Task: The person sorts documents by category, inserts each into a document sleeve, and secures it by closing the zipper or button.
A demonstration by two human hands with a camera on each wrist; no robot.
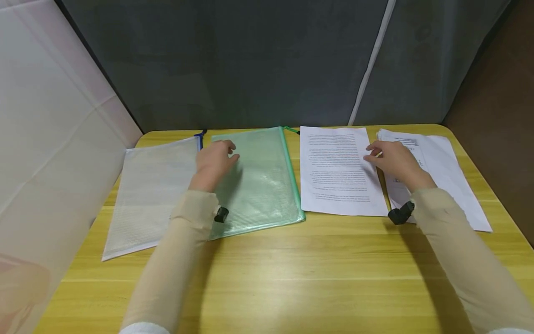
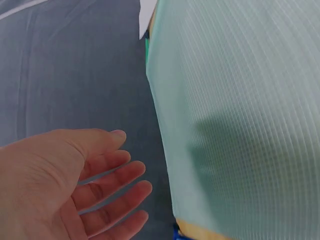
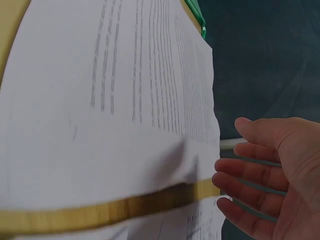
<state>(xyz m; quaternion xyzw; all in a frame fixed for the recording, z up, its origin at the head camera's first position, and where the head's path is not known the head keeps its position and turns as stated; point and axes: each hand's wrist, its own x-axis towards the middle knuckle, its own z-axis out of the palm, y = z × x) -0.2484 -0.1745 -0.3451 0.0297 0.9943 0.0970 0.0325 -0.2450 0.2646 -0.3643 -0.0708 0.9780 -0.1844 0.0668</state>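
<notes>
Presently, left hand (image 1: pixel 214 162): fingers relaxed, slightly curved, gripping nothing, raised over the left side of the green pouch (image 1: pixel 263 181)
Right hand (image 1: pixel 396 162): fingers likewise loose and empty, above the gap between printed sheet (image 1: pixel 338 171) and second papers (image 1: pixel 442 157)
Green pouch: flat, below and right of the left fingertips
Printed sheet: below and left of the right fingertips
Second papers: beneath the right hand and rightward, edges uneven
White pouch (image 1: pixel 154 195): left of the left fingers
Paper risk: a careless pinch could catch both neighbouring edges, the gap being narrow
Pouch risk: the left sleeve (image 1: pixel 167 264), if lowered, could drag the white pouch askew
</notes>
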